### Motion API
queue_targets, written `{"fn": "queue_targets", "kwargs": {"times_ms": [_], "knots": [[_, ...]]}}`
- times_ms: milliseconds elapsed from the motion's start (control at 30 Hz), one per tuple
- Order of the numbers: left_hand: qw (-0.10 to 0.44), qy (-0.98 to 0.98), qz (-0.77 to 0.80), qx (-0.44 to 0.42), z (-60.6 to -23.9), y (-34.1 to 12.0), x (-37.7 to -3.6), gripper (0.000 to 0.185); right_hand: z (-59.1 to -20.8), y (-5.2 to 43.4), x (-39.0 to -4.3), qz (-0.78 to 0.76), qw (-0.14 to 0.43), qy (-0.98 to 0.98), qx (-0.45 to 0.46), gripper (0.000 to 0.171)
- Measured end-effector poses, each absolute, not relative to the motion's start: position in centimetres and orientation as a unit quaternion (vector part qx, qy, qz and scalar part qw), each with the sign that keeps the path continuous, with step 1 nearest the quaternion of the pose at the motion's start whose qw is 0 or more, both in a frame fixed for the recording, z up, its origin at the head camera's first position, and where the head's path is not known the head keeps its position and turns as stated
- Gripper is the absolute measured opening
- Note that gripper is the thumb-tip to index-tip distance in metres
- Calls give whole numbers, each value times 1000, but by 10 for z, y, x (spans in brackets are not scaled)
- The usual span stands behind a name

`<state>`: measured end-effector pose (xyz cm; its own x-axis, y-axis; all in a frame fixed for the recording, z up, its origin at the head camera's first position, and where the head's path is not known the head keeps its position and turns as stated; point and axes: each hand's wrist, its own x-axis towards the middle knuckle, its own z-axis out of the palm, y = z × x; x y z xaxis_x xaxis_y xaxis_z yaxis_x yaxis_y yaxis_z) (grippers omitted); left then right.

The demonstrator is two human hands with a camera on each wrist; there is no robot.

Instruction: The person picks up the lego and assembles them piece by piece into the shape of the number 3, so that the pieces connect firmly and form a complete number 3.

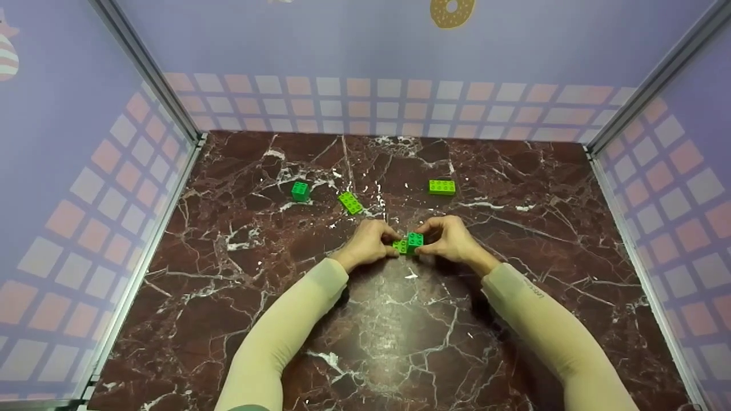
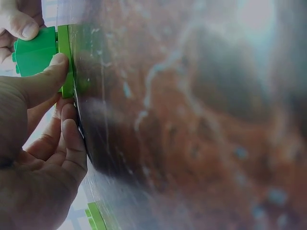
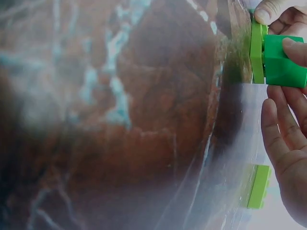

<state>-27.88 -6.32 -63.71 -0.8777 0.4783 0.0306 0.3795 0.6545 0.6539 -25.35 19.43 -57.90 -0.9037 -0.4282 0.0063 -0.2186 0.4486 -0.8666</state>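
Near the middle of the table, my left hand (image 1: 370,242) pinches a flat lime-green toy brick (image 1: 399,246) between thumb and fingers. The lime brick lies studs up at the tabletop. My right hand (image 1: 451,240) grips a taller dark green block (image 1: 416,242) by its sides, over the right end of the lime brick. In the right wrist view, a narrow gap with studs shows between the green block (image 3: 284,60) and the lime brick (image 3: 257,50). The left thumb presses the lime brick's side in the left wrist view.
Beyond the hands lie a dark green block (image 1: 300,192) at left, a slanted lime brick (image 1: 350,202) close to the left hand, and another lime brick (image 1: 442,187) at right. Patterned panels (image 1: 365,51) border the dark marbled table (image 1: 388,319) at the back and sides.
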Motion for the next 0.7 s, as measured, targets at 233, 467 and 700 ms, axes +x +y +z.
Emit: {"fn": "queue_targets", "kwargs": {"times_ms": [233, 467, 700], "knots": [[77, 904, 347, 235, -637, -61, -281, 37, -581, 196, -254, -500, 110, 839, -185, 32], [81, 904, 349, 232, -627, -61, -276, 37, -583, 195, -255, -500, 108, 840, -180, 33], [77, 909, 339, 231, -632, -62, -278, 37, -582, 194, -252, -488, 96, 848, -185, 30]]}}
